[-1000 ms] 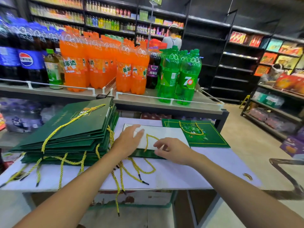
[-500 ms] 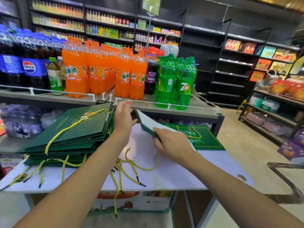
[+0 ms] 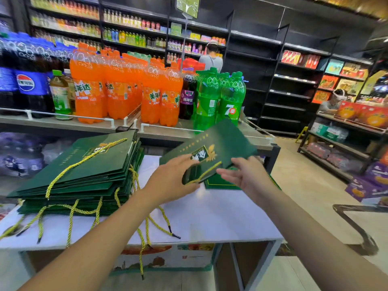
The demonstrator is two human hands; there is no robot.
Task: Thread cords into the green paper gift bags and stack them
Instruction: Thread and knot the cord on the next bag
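Observation:
A flat green gift bag (image 3: 218, 143) with a gold logo hangs tilted above the white table (image 3: 210, 219), its printed face up. My left hand (image 3: 170, 181) grips its near left edge, thumb on top. My right hand (image 3: 241, 175) is beside the bag's near right corner, fingers spread and relaxed, touching or just off it. A yellow cord (image 3: 207, 172) runs along the bag's near edge. At the left lies a tall stack of green bags (image 3: 84, 175) with yellow cords (image 3: 69, 171) threaded and hanging over the table's front. Another green bag (image 3: 220, 182) lies flat under my hands.
A shelf (image 3: 63, 122) behind the table carries orange, green and dark soda bottles (image 3: 117, 91). Loose cord ends (image 3: 159, 225) trail over the table's front edge. A metal frame (image 3: 357, 225) stands on the floor at right. Two people are at shelves further back.
The bag went from lying white side up on the table to lifted and flipped, green printed face up. My right hand has loosened from its edge.

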